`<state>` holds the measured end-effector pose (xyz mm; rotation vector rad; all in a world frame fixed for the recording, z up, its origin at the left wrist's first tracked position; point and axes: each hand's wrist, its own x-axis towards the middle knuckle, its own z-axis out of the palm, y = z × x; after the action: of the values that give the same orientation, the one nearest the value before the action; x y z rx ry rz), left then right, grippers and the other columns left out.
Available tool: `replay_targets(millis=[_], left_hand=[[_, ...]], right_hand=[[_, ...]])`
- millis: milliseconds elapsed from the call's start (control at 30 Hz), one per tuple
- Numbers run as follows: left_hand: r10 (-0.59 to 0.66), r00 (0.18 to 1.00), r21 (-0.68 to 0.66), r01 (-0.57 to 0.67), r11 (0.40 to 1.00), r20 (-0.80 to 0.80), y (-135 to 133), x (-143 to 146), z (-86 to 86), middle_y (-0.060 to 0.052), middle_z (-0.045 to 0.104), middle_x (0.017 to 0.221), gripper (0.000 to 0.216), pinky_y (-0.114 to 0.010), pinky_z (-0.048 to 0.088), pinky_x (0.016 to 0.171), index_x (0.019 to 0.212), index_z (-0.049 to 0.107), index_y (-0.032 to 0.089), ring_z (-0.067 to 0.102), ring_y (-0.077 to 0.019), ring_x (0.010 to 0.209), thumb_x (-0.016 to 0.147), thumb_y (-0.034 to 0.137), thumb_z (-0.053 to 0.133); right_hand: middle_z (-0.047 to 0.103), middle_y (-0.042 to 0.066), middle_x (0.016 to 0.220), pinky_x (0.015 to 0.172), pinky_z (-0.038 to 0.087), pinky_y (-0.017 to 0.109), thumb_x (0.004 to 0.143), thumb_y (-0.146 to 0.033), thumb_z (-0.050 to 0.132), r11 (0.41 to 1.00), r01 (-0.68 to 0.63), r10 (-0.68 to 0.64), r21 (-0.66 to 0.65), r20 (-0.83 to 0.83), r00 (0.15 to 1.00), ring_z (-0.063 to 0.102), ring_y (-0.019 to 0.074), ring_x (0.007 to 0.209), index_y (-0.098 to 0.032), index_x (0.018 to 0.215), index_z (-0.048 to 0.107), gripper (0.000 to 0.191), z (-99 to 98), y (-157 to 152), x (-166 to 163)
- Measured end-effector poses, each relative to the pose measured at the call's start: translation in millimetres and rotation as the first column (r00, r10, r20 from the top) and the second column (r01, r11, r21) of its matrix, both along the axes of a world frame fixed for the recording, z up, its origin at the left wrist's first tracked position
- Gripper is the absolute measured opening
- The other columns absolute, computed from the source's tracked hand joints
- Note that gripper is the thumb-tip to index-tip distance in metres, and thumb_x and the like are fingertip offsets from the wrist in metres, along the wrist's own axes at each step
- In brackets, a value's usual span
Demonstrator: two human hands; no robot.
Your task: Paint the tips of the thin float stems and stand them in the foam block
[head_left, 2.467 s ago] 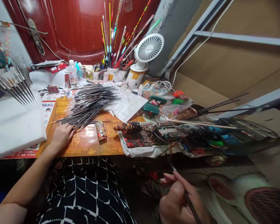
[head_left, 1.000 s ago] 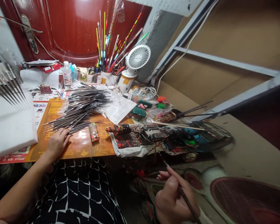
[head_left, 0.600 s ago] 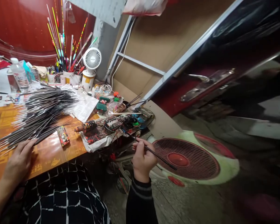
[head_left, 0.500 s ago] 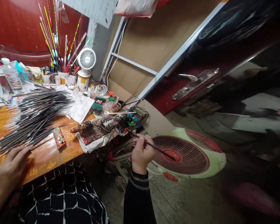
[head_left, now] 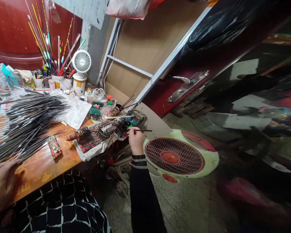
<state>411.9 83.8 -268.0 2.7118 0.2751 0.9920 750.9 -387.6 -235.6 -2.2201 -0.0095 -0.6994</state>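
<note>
My right hand [head_left: 136, 142] is closed in a pinch on a thin dark stick [head_left: 146, 130], which points right, above the green-and-red fan. Around these fingers, at the bench corner, are paint-stained odds and ends [head_left: 122, 126]. My left hand [head_left: 2, 179] lies at the table's left front edge, its fingers stretched out and touching the ends of a large pile of dark sticks [head_left: 31, 123] with pale tips. The thumb is hidden. A small paint-spotted block [head_left: 54, 147] rests to the right of the pile.
A paint-crusted roller-like tool [head_left: 81, 133] lies on a stained pad. Behind are paper sheets [head_left: 76, 113], a small white fan [head_left: 81, 61] and cups of coloured floats [head_left: 57, 81]. A large green-and-red fan [head_left: 171, 157] stands low at the right, near a metal frame [head_left: 150, 81].
My right hand has moved up and forward to the cluttered bench corner; its stick went from slanting down to nearly level. The view has turned slightly right. My left hand shows nearer the left edge.
</note>
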Motion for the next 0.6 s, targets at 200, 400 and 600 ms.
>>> replay_targets(millis=[200, 400, 600], left_hand=[[0.057, 0.997, 0.013, -0.058, 0.998, 0.047, -6.1, 1.5, 10.9, 0.003, 0.069, 0.103, 0.061, -0.055, 0.054, 0.092, 0.147, 0.036, 0.063, 0.065, -0.0327, 0.098, 0.094, 0.037, 0.052], [0.009, 0.996, 0.119, -0.020, 0.993, 0.092, 4.0, -2.7, 3.6, 0.002, 0.074, 0.105, 0.068, -0.056, 0.054, 0.087, 0.149, 0.040, 0.057, 0.069, -0.0337, 0.095, 0.088, 0.033, 0.057], [0.047, 0.992, 0.088, -0.057, 0.994, 0.114, 4.0, -3.5, 1.5, 0.002, 0.072, 0.114, 0.067, -0.059, 0.053, 0.092, 0.148, 0.039, 0.059, 0.067, -0.0356, 0.099, 0.088, 0.034, 0.058]], right_hand=[[0.073, 0.009, 0.076, 0.076, 0.050, 0.033, 0.090, -0.059, 0.041, 0.999, -0.041, 0.042, 0.023, -0.018, 0.999, 0.067, 0.0222, 0.071, -0.018, 0.090, 0.070, 0.050, -1.8, -2.8, -2.0], [0.072, 0.008, 0.078, 0.066, 0.051, 0.030, 0.092, -0.058, 0.041, 0.993, -0.069, 0.072, 0.098, -0.029, 0.997, 0.064, 0.0181, 0.065, -0.016, 0.100, 0.068, 0.051, 0.2, -9.5, -13.6], [0.072, 0.008, 0.082, 0.054, 0.047, 0.025, 0.086, -0.058, 0.050, 0.967, -0.125, 0.140, 0.223, -0.052, 0.989, 0.061, 0.0148, 0.062, -0.014, 0.104, 0.069, 0.052, 3.6, -15.7, -25.2]])
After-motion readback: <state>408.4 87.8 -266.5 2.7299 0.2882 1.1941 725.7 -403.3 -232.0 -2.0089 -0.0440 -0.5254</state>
